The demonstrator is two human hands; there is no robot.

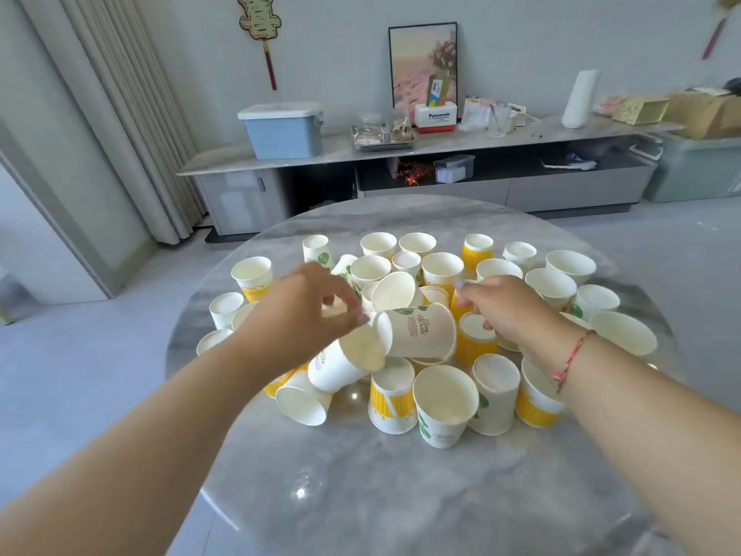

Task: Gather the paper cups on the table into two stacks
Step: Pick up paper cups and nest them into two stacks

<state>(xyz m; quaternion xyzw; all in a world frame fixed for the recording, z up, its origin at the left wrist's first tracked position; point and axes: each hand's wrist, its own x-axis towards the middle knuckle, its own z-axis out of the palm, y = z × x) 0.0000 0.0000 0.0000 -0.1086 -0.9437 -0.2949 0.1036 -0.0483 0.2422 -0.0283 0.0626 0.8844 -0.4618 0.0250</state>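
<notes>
Paper cups (417, 335) under both hands' curled fingers (353, 311)

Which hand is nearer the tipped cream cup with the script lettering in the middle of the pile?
Left. The left hand has its fingertips at the rim of the tipped cream cup. The right hand is off to the cup's right, over yellow cups.

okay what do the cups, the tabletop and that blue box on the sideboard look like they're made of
Cups: paper by the look, matte white inside, thin rolled rims, printed yellow bands or green leaves.
Tabletop: probably polished marble or a stone-look slab; grey veining, glossy light spots.
Blue box: likely plastic; smooth moulded walls, paler lid.
</notes>
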